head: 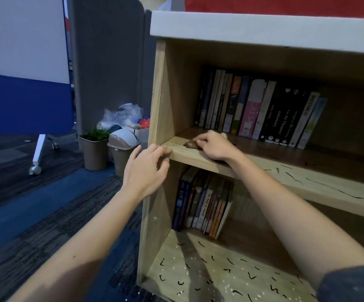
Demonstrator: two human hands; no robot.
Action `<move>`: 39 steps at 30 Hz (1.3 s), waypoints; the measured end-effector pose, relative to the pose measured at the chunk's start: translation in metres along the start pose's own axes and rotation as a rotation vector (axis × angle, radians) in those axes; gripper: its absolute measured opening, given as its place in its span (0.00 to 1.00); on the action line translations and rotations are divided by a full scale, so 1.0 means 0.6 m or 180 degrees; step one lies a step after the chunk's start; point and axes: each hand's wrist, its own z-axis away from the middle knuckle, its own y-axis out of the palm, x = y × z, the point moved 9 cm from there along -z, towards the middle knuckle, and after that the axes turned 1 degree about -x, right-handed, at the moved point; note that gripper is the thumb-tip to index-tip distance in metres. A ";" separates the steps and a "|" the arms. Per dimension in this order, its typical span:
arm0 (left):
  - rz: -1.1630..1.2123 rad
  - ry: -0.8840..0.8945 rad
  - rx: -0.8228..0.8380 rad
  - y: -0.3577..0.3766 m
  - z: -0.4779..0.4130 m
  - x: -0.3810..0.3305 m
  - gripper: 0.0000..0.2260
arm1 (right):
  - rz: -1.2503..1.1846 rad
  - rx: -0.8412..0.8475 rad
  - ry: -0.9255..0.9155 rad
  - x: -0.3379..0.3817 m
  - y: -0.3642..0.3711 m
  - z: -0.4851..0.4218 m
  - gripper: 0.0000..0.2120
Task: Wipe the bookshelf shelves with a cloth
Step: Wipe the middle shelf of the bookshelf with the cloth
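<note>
A wooden bookshelf (pixel 307 184) fills the right half of the view. My right hand (pixel 214 146) lies on the front left part of the upper shelf, its fingers bent over a small brown cloth (pixel 190 144) that shows only at its left edge. My left hand (pixel 148 168) rests at the shelf's left front corner, fingers relaxed and touching the edge, holding nothing. A row of upright books (pixel 259 110) stands at the back of the upper shelf. Another row of books (pixel 202 203) stands on the lower shelf.
Left of the bookshelf stand a potted plant (pixel 95 147) and a small swing-lid bin (pixel 122 149), with plastic bags (pixel 122 115) behind. A grey partition (pixel 107 62) and a wheeled blue-and-white board (pixel 24 83) rise further left over dark carpet.
</note>
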 end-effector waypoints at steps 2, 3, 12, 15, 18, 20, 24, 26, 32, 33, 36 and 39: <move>0.0011 -0.0063 0.0056 -0.006 -0.005 -0.005 0.13 | -0.0832 0.0216 -0.0134 0.041 0.004 0.005 0.18; 0.0031 -0.0122 0.0089 -0.009 -0.008 -0.007 0.13 | -0.1352 0.0217 -0.0110 0.043 -0.011 0.012 0.19; -0.0347 -0.0408 0.0785 0.085 -0.111 -0.110 0.22 | 0.0019 -0.0355 0.0464 -0.108 -0.041 0.073 0.17; -0.0654 -0.0743 0.1332 0.134 -0.128 -0.125 0.28 | 0.0140 -0.0440 0.0463 -0.102 -0.046 0.072 0.19; -0.0753 -0.0596 0.1438 0.120 -0.127 -0.123 0.26 | 0.0091 -0.0453 0.0467 -0.103 -0.046 0.079 0.18; -0.0606 -0.0528 0.1431 0.093 -0.116 -0.104 0.23 | 0.0095 -0.0360 0.0398 -0.103 -0.043 0.080 0.18; -0.1041 -0.0756 0.1330 0.056 -0.119 -0.052 0.21 | -0.0037 -0.0265 0.0377 -0.104 -0.043 0.080 0.18; -0.1036 -0.0781 0.1337 0.071 -0.135 -0.064 0.17 | -0.0119 -0.0235 0.0403 -0.109 -0.042 0.079 0.18; -0.0254 -0.0383 0.1684 0.091 -0.106 -0.118 0.17 | -0.0151 -0.0188 0.0410 -0.113 -0.039 0.077 0.17; -0.0166 -0.0330 0.1781 0.083 -0.096 -0.113 0.16 | -0.0147 -0.0177 0.0397 -0.113 -0.038 0.077 0.17; -0.0467 -0.0428 0.1835 0.068 -0.094 -0.075 0.16 | -0.0173 -0.0143 0.0392 -0.114 -0.035 0.075 0.17; -0.0539 -0.0665 0.1617 0.077 -0.127 -0.068 0.16 | -0.0201 -0.0163 0.0413 -0.117 -0.036 0.075 0.17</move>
